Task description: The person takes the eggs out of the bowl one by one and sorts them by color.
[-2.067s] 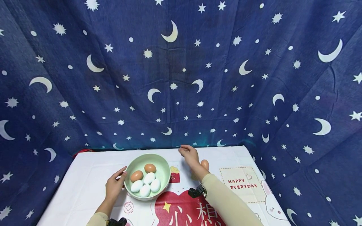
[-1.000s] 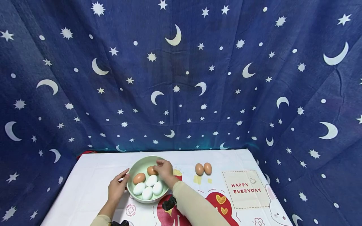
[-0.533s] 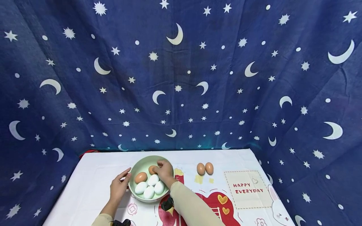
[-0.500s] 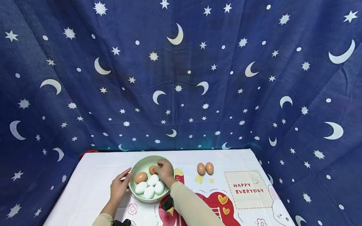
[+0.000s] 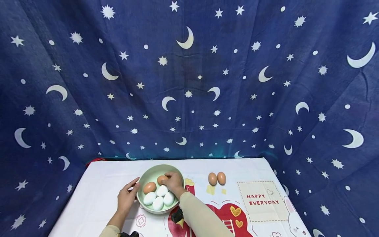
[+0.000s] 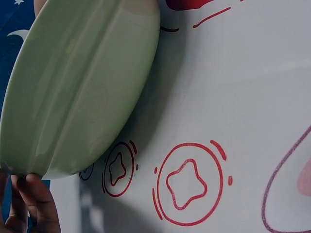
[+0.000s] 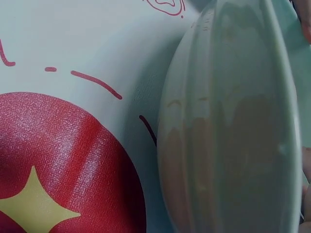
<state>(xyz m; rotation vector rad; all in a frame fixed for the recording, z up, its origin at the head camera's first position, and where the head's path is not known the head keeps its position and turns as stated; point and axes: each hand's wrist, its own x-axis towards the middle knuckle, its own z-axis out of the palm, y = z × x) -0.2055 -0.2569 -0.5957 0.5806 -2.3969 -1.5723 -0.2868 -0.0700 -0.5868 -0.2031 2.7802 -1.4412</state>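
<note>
A pale green bowl stands on the table with several white eggs and two brown eggs inside. My right hand reaches in over the right rim and pinches the farther brown egg, partly covering it. The other brown egg lies just left of it, against the white ones. My left hand touches the bowl's left side with relaxed fingers. In the left wrist view, its fingers meet the bowl's outer wall. The right wrist view shows mostly bowl wall; the pinched egg is hidden there.
Two more brown eggs lie side by side on the white tablecloth, right of the bowl. The cloth has a printed red heart and a "HAPPY EVERYDAY" patch. A dark blue curtain hangs along the table's back and sides.
My right hand has come from right of the bowl into it and has stayed at the brown egg for about a second. My left hand keeps its place. The head view has shifted slightly.
</note>
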